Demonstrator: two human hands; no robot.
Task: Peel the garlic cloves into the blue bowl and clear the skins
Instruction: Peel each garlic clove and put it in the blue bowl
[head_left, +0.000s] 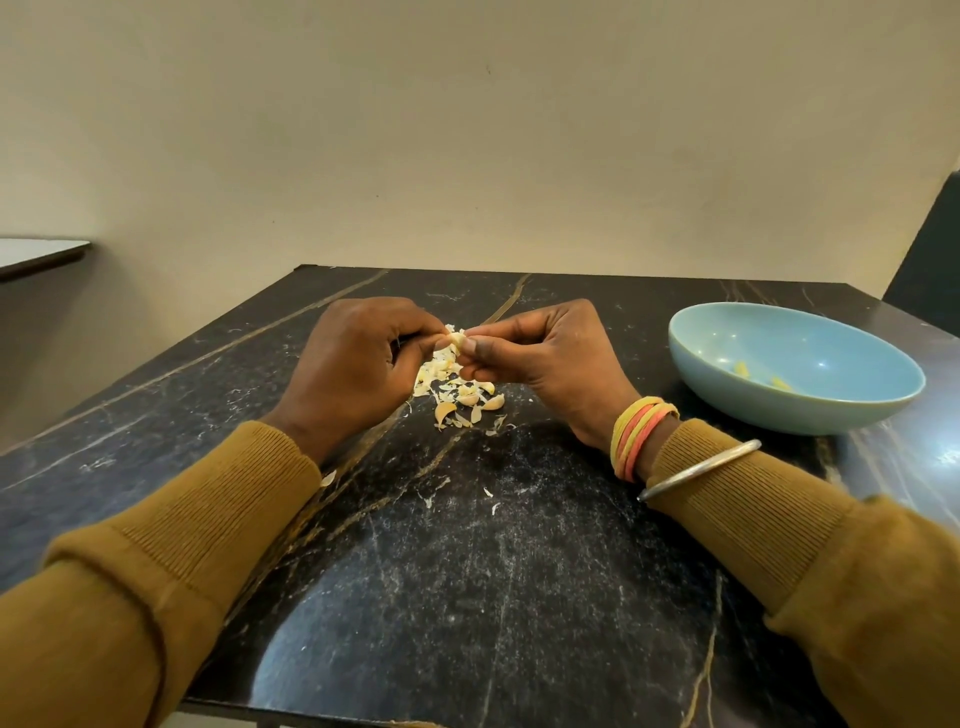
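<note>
Mid-peel, frame centre: left hand (358, 364) and right hand (540, 353) both pinch one pale garlic clove (457, 340) over the skin pile (452, 384). Next: strip it, drop into glossy blue bowl (795, 410), right.

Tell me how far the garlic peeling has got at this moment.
Partly done. Done: a few peeled pieces lie in the blue bowl. In hand: the left hand and right hand pinch one clove between them, above the pile. Left: several seemingly unpeeled cloves wait on the table, and the loose skins are not yet cleared.
</note>
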